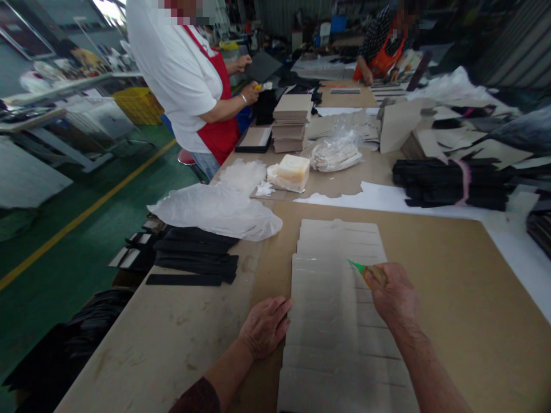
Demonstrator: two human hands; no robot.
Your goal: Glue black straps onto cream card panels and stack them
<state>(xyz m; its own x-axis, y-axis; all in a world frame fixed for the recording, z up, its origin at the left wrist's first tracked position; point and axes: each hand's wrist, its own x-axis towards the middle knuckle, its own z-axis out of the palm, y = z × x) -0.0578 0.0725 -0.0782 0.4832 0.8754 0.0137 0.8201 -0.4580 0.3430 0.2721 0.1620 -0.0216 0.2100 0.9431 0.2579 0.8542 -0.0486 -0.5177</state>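
Observation:
A long fanned-out row of overlapping grey card sheets [340, 298] lies on a brown board [451, 287] in front of me. My left hand [263, 327] rests flat at the row's left edge, fingers stretched onto the sheets. My right hand [394, 295] is closed round a small tool with a green tip [356, 266], and that tip touches the sheets near the right side of the row.
Crumpled clear plastic [215, 209] and stacks of black strips [196, 258] lie to the left. A pale block [293, 171], a bagged bundle [336, 154], card stacks [291, 120] and black pieces [447, 182] sit farther back. A person in a red apron [193, 74] stands at the left; another person [381, 49] works at the far end.

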